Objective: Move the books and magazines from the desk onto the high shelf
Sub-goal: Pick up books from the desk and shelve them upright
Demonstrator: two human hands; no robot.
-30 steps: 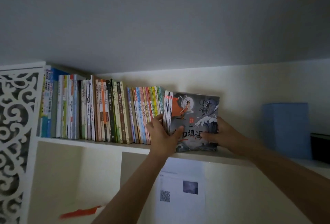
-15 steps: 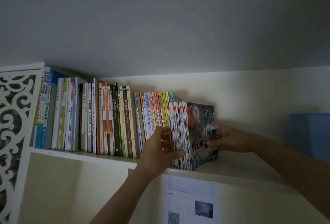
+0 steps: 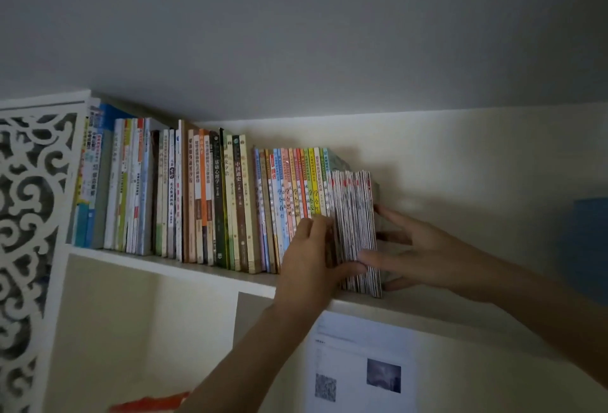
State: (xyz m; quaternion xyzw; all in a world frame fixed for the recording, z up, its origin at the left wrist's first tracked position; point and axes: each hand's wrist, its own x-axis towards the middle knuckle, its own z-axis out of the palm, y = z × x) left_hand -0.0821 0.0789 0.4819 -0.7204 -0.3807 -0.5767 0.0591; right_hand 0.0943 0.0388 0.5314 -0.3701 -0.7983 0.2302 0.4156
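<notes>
- Thin booklets (image 3: 357,235) between the fingers (image 3: 391,218): paper, with printed spines that have a slight sheen.
- Books (image 3: 204,195) left of the fingers: paper covers, smooth, mostly matt.
- Shelf (image 3: 158,263) below the fingers: white painted board, smooth and matt.
- Panel (image 3: 33,215) far left: white openwork, smooth.
- Sheet (image 3: 358,363) under the fingers: plain matt paper, printed.
- Wall (image 3: 460,156) behind: matt paint.

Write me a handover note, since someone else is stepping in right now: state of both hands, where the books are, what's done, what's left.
Left hand: fingers curled round the stack of thin magazines, thumb on its spines.
Right hand: fingers spread, straight, pressing the stack's right side.
The stack stands upright on the high shelf, at the right end of the row of books.
Left: settle it against the row and let go. The desk is out of view.
</notes>
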